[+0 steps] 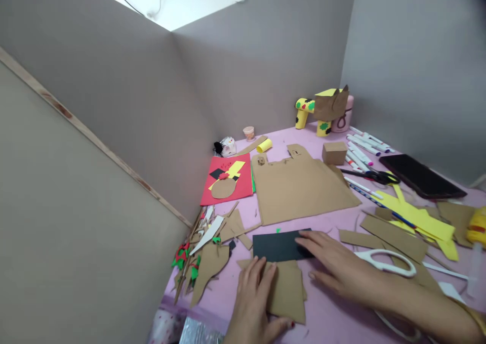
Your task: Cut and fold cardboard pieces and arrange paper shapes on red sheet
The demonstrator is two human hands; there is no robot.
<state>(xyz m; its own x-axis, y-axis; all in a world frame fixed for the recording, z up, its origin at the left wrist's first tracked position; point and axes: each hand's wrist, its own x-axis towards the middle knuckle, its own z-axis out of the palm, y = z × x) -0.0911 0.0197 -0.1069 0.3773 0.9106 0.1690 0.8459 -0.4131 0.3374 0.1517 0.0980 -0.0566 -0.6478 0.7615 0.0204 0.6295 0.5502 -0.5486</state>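
A strip of black paper (279, 246) lies flat on the table in front of me. My right hand (330, 258) rests over its right end, fingers stretched out. Below the strip is a small stack of cardboard pieces (286, 293). My left hand (253, 301) lies on the left part of this stack, its fingers spread and their tips by the strip's lower left edge. White-handled scissors (391, 263) lie partly hidden beneath my right forearm.
A large cardboard sheet (304, 192) lies beyond the strip. Red paper (207, 195) and scraps (210, 268) are left; markers (364, 144), black scissors (379, 177), yellow paper (417, 215) and a phone (421, 174) are right. A yellow tube figure (301, 116) stands behind, near grey partitions (261, 66).
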